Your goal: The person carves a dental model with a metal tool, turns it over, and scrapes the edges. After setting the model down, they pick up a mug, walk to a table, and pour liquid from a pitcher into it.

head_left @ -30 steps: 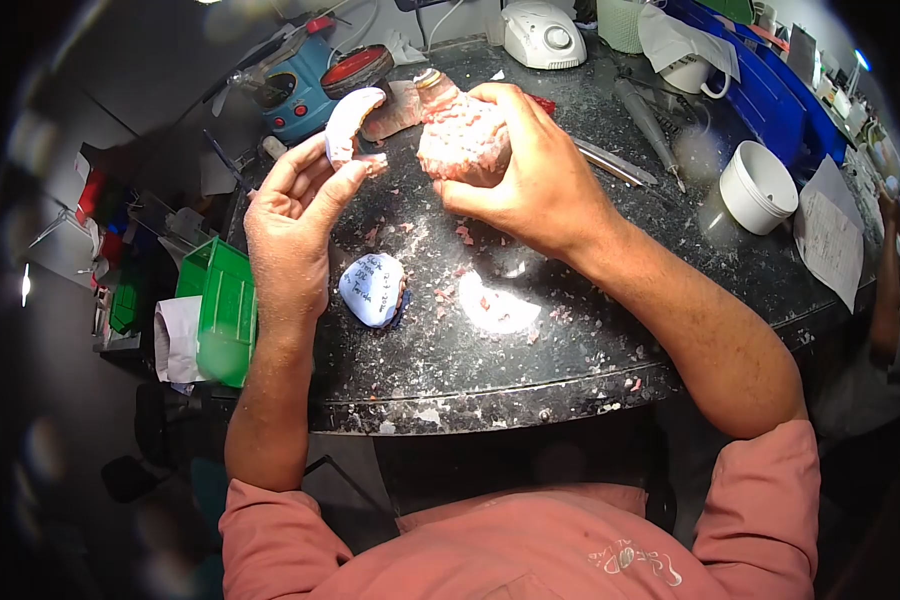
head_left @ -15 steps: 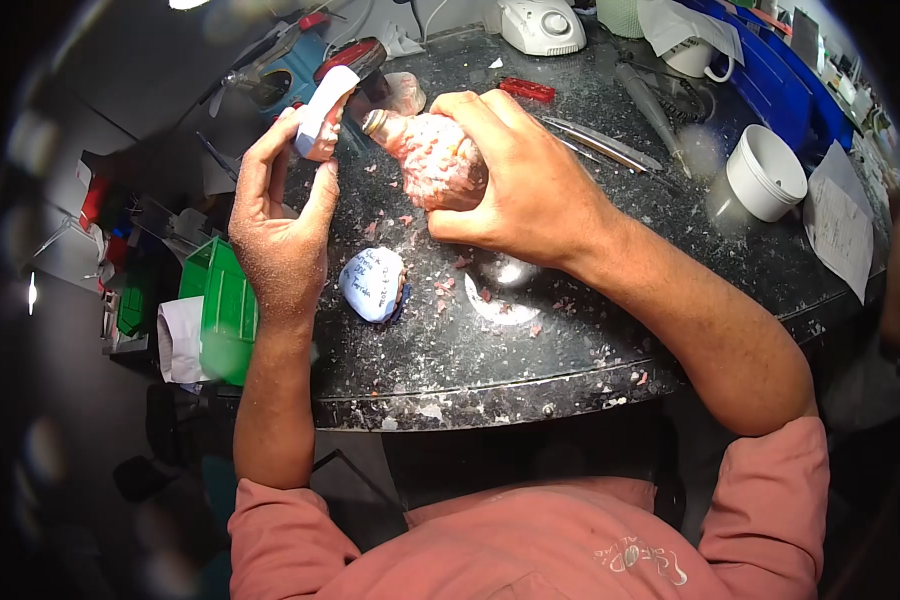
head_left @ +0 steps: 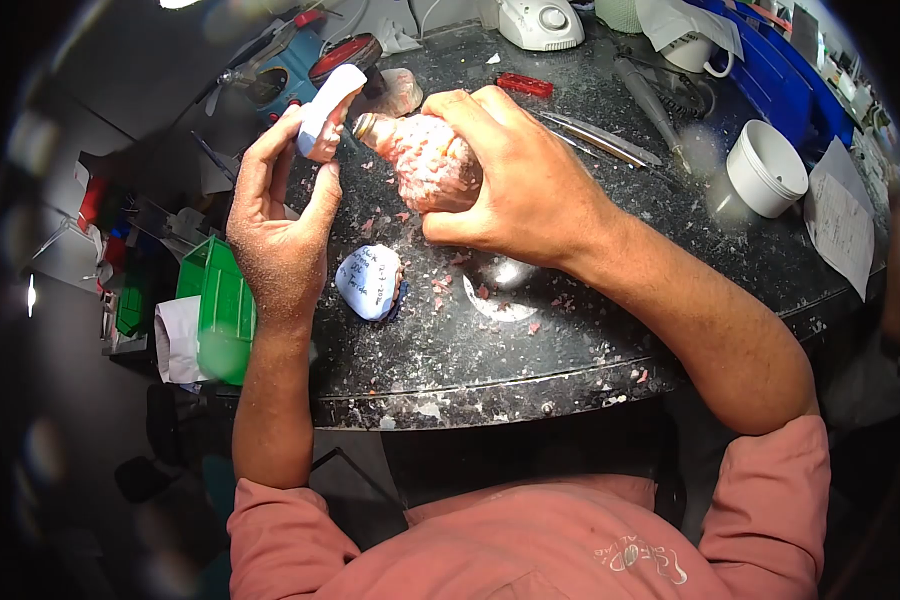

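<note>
My left hand (head_left: 278, 225) grips a white dental cast (head_left: 328, 108) between thumb and fingers, with pink and tooth-like shapes along its right side. My right hand (head_left: 525, 180) is wrapped round a spirit lamp (head_left: 432, 165) thickly crusted with lumpy pink wax. The lamp is tilted so that its metal neck points left, close beside the cast; I cannot make out a flame. On the bench below, between my arms, lies a second dental cast (head_left: 368, 284) with handwriting on its pale base.
Pink wax crumbs (head_left: 440, 290) litter the dark bench (head_left: 450, 370). Metal carving tools (head_left: 605, 140), a red-handled item (head_left: 525, 85) and a handpiece (head_left: 650, 105) lie beyond my right hand. A white pot (head_left: 765, 170) stands right, a green bin (head_left: 225, 310) left, a white control unit (head_left: 540, 25) at the back.
Both hands have shifted slightly left with the cast and the lamp. The cast is turned a little, showing less of its toothed side. Both grips stay the same.
</note>
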`<state>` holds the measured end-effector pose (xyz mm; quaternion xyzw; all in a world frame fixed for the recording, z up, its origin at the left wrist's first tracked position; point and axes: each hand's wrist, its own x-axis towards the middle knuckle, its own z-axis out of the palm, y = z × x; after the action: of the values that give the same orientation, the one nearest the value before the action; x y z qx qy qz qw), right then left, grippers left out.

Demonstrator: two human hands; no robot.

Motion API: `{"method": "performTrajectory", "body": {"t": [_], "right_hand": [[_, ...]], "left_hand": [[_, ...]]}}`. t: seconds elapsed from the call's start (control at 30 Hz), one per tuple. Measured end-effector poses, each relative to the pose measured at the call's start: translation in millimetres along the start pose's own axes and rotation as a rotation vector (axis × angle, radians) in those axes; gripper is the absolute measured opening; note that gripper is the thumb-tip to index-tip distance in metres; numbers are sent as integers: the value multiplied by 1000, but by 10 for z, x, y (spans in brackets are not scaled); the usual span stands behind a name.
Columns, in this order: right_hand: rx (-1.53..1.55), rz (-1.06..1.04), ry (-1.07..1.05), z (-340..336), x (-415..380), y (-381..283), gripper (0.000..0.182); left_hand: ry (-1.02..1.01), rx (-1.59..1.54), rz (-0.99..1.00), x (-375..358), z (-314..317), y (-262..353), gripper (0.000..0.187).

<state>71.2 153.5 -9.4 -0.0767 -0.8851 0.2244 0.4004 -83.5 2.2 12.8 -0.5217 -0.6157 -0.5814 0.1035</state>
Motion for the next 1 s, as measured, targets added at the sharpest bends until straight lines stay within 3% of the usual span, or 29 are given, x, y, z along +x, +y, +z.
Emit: {"method": "performTrajectory", "body": {"t": [0.3, 0.4, 0.47, 0.7, 0.8, 0.87, 1.0], "right_hand": [[6, 9, -3, -21, 15, -5, 67], [22, 6, -19, -18, 11, -2, 75], [-2, -52, 62, 15, -1, -2, 67], [14, 4, 38, -22, 8, -15, 65], [12, 36, -26, -34, 20, -15, 74], [35, 35, 42, -23, 11, -20, 60], [40, 36, 48, -30, 13, -22, 60]], "left_hand": [[-4, -14, -11, -7, -3, -12, 47], [-6, -20, -32, -10, -2, -9, 46], [-6, -20, -44, -11, -1, 4, 45], [-10, -41, -57, -11, 10, 4, 44], [-8, -35, -57, -8, 12, 11, 44], [-13, -21, -58, -10, 15, 36, 43], [-13, -34, -55, -14, 11, 18, 43]]}}
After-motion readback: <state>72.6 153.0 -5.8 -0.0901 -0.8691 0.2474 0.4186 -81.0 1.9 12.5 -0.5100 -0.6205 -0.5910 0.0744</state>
